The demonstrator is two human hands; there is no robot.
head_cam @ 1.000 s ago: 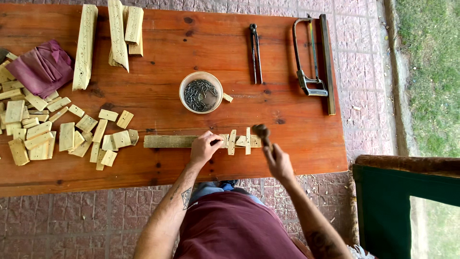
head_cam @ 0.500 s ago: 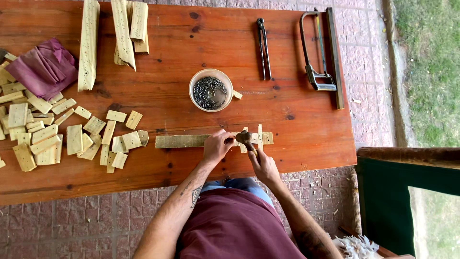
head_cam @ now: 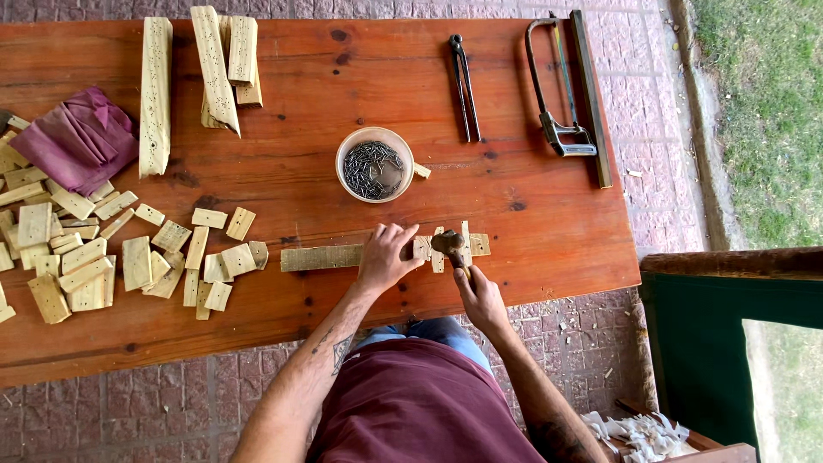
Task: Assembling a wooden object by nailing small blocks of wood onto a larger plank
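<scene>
Wooden strip [head_cam: 330, 256] lengthwise left-right

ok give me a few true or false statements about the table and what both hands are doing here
1. The right hand grips a hammer. True.
2. The bowl holds water. False: it holds nails.
3. The left hand presses on the long wooden strip. True.
4. The hacksaw lies among the small wood blocks. False: it lies at the far right of the table, with the blocks at the left.
</scene>
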